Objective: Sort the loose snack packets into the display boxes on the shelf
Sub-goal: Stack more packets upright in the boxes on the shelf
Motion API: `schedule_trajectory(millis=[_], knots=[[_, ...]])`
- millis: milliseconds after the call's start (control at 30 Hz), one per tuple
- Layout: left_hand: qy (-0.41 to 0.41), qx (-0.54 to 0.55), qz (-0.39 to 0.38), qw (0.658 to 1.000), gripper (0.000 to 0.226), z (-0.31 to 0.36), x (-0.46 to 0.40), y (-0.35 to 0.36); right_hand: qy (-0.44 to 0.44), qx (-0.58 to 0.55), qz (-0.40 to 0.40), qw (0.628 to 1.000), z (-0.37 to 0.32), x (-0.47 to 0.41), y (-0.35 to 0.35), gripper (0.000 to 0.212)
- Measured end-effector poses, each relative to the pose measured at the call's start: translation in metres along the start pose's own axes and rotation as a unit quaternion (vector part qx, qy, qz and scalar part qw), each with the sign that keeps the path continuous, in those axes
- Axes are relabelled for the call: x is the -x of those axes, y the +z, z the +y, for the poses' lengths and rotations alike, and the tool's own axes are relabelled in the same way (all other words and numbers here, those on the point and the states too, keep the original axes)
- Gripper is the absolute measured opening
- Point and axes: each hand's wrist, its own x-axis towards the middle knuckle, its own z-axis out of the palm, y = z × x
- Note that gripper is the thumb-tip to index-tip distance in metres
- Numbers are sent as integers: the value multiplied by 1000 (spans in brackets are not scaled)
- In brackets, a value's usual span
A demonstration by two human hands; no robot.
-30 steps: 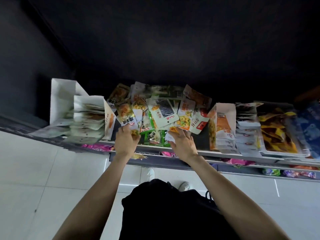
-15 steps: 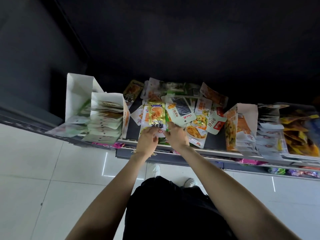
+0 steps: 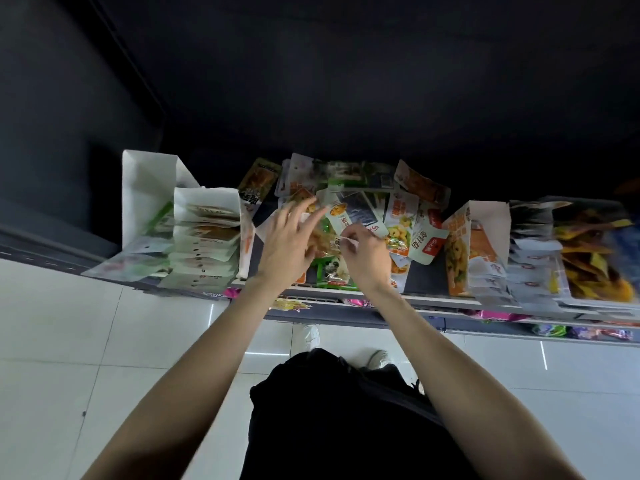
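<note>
Head view is showing the left hand spreading straight fingers over the loose packets at frame centre while the right hand is pinching one packet, best lifted clear before moving to a box.

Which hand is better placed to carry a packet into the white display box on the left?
Likely the left hand: it lies nearer that white display box, fingers spread over the loose packets. The right hand already pinches a packet corner.
</note>
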Motion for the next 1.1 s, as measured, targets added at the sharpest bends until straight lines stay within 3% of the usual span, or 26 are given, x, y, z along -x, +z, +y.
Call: schedule_trajectory(millis=[133, 233, 367, 467, 533, 633, 700, 933, 1100], knots=[[98, 63, -82, 990, 17, 36, -24, -27, -125, -33, 62, 990, 14, 26, -83, 11], [124, 123, -87, 981, 16, 77, -40, -34, -135, -17, 63, 989, 40, 49, -139, 22], [204, 145, -11, 968, 19, 147, -60, -16, -113, 56, 216, 968, 85, 79, -190, 25], [84, 227, 38, 969, 30, 192, -70, 6, -92, 75, 348, 930, 114, 95, -225, 12], [-28, 298, 3, 954, 37, 213, -77, 25, -92, 110, 392, 909, 135, 97, -247, 8], [-165, 322, -84, 929, 53, 227, -86, 61, -138, 169, 385, 897, 160, 88, -270, 13], [-197, 282, -124, 931, 61, 231, -86, 80, -179, 211, 351, 895, 175, 77, -276, 19], [-182, 268, -130, 937, 56, 253, -82, 95, -252, 273, 257, 892, 183, 27, -284, 38], [-186, 244, -123, 944, 55, 251, -84, 102, -246, 237, 252, 905, 188, 30, -301, 34]])
